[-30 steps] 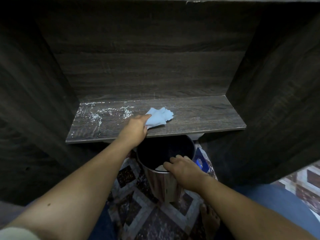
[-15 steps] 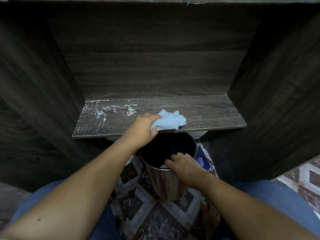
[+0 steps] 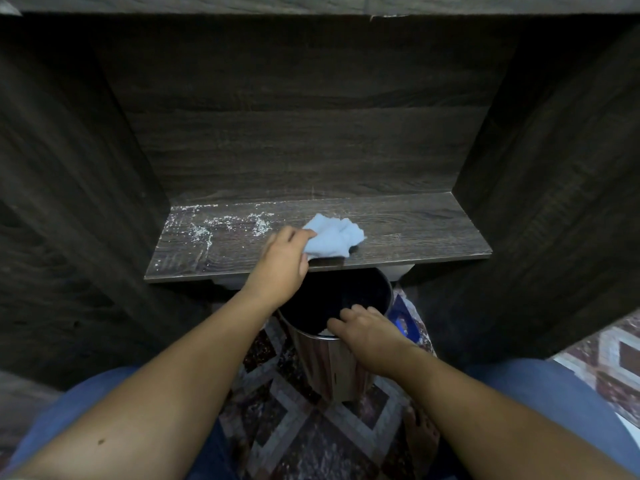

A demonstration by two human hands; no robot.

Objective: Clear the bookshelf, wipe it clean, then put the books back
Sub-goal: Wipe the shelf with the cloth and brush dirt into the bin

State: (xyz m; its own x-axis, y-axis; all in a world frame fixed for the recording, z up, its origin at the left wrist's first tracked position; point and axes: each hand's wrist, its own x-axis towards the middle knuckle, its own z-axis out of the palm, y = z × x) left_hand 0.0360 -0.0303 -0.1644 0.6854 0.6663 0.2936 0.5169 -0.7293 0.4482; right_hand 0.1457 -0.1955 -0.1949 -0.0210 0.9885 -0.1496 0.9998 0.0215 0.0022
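Note:
A dark wood shelf board [image 3: 408, 230] lies bare of books inside a dark bookcase. White crumbs [image 3: 221, 228] are scattered over its left part. My left hand [image 3: 282, 263] grips a crumpled light blue cloth [image 3: 334, 235] near the shelf's front edge, about the middle. Just below that edge stands a metal bin [image 3: 332, 362] with a dark inside. My right hand [image 3: 367, 336] holds the bin's near rim, fingers curled over it.
Dark side panels [image 3: 554, 188] close in the shelf left and right. A patterned rug [image 3: 304, 424] covers the floor under the bin. A blue object [image 3: 403, 323] sits behind the bin on the right. My knees in blue trousers [image 3: 540, 396] flank the rug.
The view has pulled back and shifted a little. My left hand with the cloth sits slightly further right along the shelf's front edge. My right hand stays on the bin rim.

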